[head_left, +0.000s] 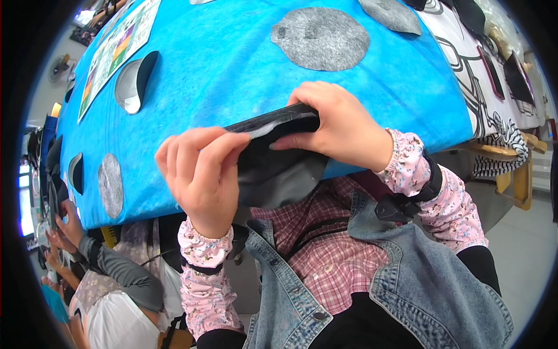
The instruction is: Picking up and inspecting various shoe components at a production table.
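Note:
Between my two hands I hold a black curved fabric piece [282,174] with a grey lining showing along its upper edge. My left hand [200,166] pinches that edge at its left end, thumb and forefinger pressed together. At the other end my right hand [340,125] grips it, with the thumb below the edge and the fingers above. The piece hangs down over the near edge of the table, in front of my shirt. Beyond my hands, a grey rounded felt-like piece [322,41] lies flat on the blue table cover [209,64].
More grey and black curved pieces [136,81] and a grey oval [110,185] lie to the left, near a printed sheet [119,49]. Another grey piece [395,14] is at the far right. Co-workers' arms [116,267] reach in at the left. A wooden stool [514,168] stands right.

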`<state>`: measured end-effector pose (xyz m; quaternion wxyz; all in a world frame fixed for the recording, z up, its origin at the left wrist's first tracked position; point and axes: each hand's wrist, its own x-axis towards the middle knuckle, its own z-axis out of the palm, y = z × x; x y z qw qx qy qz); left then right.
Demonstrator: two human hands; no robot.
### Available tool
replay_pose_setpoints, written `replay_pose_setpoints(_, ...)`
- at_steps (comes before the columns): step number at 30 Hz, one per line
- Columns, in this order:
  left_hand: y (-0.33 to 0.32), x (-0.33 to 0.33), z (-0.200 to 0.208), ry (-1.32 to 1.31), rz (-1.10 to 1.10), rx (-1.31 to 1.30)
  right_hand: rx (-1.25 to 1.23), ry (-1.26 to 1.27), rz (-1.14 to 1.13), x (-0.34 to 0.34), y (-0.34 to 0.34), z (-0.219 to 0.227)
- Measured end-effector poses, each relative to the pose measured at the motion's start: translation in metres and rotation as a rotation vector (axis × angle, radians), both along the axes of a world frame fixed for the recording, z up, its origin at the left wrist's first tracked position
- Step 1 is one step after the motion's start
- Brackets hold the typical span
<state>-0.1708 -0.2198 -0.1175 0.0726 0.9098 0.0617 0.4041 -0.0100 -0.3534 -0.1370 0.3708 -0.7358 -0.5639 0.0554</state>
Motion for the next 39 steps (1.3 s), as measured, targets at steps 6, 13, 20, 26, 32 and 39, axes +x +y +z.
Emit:
replay_pose_setpoints(6, 0.003, -0.026, -0.009, 0.067, -0.146, 0.192, 0.078, 0.116, 0.014, 0.007, 0.001, -0.006)
replay_pose_setpoints(13, 0.011, -0.001, -0.016, 0.087, -0.156, -0.652, 0.005, 0.208, 0.015, 0.007, 0.005, 0.002)
replay_pose_setpoints(20, 0.010, 0.018, -0.016, 0.176, -0.110, -0.785, 0.058, 0.079, 0.000, 0.003, 0.005, 0.001)
replay_pose_setpoints(26, 0.007, 0.019, -0.009, 0.167, -0.120, -0.667, 0.095, 0.111, 0.022, 0.003, 0.005, 0.002)
replay_pose_setpoints(32, 0.010, 0.015, -0.003, 0.179, -0.155, -0.591, 0.134, 0.265, 0.077, 0.008, 0.003, -0.001)
replay_pose_setpoints(39, 0.019, 0.010, -0.005, 0.212, -0.208, -0.683, 0.048, 0.329, 0.232, 0.020, -0.005, -0.004)
